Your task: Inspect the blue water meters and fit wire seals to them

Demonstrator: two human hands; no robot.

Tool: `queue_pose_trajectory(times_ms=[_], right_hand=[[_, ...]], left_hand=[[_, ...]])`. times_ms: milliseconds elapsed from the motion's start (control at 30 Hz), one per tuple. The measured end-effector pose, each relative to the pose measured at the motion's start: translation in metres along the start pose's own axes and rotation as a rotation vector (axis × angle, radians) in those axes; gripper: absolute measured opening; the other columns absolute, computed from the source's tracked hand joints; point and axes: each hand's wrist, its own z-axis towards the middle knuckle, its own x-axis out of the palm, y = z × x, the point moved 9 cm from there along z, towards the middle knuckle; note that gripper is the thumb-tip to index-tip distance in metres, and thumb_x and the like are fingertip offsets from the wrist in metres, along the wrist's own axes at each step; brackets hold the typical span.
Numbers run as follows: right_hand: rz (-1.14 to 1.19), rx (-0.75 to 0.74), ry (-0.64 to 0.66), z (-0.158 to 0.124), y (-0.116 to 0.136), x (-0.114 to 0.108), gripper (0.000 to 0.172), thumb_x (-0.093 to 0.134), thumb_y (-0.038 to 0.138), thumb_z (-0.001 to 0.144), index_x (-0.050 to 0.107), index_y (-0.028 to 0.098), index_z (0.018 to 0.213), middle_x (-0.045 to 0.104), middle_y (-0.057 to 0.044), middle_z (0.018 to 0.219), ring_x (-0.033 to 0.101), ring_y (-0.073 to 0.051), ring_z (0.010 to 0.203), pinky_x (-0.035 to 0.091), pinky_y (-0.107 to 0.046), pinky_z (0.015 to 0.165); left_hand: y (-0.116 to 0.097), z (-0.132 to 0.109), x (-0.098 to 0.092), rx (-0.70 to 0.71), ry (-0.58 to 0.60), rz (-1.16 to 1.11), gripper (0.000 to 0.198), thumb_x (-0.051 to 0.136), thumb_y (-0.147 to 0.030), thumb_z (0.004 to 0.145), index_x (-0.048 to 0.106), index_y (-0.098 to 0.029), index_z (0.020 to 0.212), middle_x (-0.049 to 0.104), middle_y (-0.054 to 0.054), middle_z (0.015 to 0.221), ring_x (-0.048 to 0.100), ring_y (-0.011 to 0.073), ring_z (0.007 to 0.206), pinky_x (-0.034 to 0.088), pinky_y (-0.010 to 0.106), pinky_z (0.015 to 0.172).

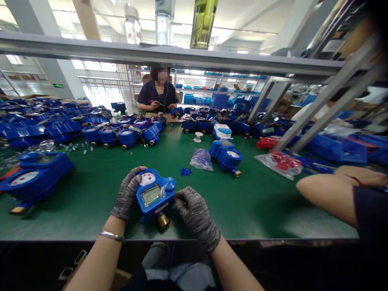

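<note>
A blue water meter [155,198] with a white dial, a small grey display and a brass fitting rests on the green bench near its front edge. My left hand [129,193], in a grey knit glove, is wrapped round the meter's left side, thumb and fingers by the dial. At the meter's right side is my right hand [195,214], also gloved, its fingers curled and pinched together. Whatever those fingertips hold is too small or hidden to make out. Just beyond lies a little pile of blue parts [186,171], next to a clear plastic bag [201,159].
Another blue meter [227,155] stands to the right, one more [33,176] at the left. Several meters crowd the back. A white spool [198,136] and a bag of red parts [281,161] lie on the bench [257,202]. A co-worker's arm [330,194] reaches in right; another person [158,91] sits opposite.
</note>
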Motion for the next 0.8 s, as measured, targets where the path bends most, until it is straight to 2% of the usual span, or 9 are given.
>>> queue_pose_trajectory(times_ms=[300,567,600,667,767,800], right_hand=[[-0.017,-0.018,0.118,0.009,-0.007,0.008,0.011,0.056,0.015,0.089,0.065,0.019,0.084,0.062,-0.003,0.084,0.056,-0.017,0.079,0.046,-0.030,0.075],[-0.032,-0.214,0.211,-0.006,0.002,0.007,0.020,0.051,0.020,0.093,0.068,0.021,0.102,0.064,-0.008,0.099,0.057,-0.021,0.091,0.048,-0.035,0.083],[-0.007,-0.188,0.214,-0.006,-0.001,0.006,0.021,0.051,0.021,0.093,0.068,0.021,0.105,0.065,-0.008,0.102,0.058,-0.021,0.093,0.049,-0.035,0.085],[0.124,-0.029,0.228,-0.005,-0.013,0.007,0.022,0.052,0.026,0.093,0.067,0.021,0.108,0.067,-0.007,0.101,0.061,-0.020,0.092,0.050,-0.033,0.082],[0.434,0.310,0.325,-0.006,-0.031,0.024,0.027,0.050,0.040,0.094,0.067,0.019,0.095,0.068,-0.003,0.083,0.063,-0.017,0.073,0.051,-0.026,0.063],[0.498,0.364,0.357,-0.006,-0.030,0.030,0.032,0.047,0.044,0.095,0.065,0.018,0.090,0.067,-0.003,0.078,0.062,-0.016,0.066,0.050,-0.024,0.057]], left_hand=[[-0.001,0.002,0.000,0.022,-0.012,-0.002,0.047,0.080,-0.042,0.068,0.070,-0.013,0.103,0.071,0.012,0.106,0.065,0.0268,0.093,0.051,0.036,0.081],[-0.003,0.001,0.001,0.031,-0.003,-0.009,0.046,0.080,-0.041,0.069,0.069,-0.012,0.104,0.070,0.013,0.108,0.065,0.0281,0.096,0.050,0.039,0.086],[-0.003,0.001,0.001,0.031,0.002,-0.011,0.046,0.079,-0.041,0.069,0.069,-0.012,0.104,0.070,0.013,0.108,0.065,0.0283,0.096,0.050,0.040,0.086],[-0.003,0.001,0.002,0.029,0.011,-0.016,0.046,0.079,-0.040,0.070,0.069,-0.011,0.105,0.070,0.014,0.109,0.065,0.0284,0.096,0.050,0.040,0.086],[-0.002,0.001,0.003,0.031,0.020,-0.021,0.044,0.077,-0.039,0.073,0.068,-0.012,0.106,0.070,0.014,0.110,0.065,0.0276,0.097,0.050,0.039,0.087],[-0.002,0.000,0.003,0.036,0.020,-0.022,0.043,0.076,-0.038,0.073,0.068,-0.012,0.106,0.070,0.013,0.110,0.064,0.0268,0.098,0.050,0.038,0.087]])
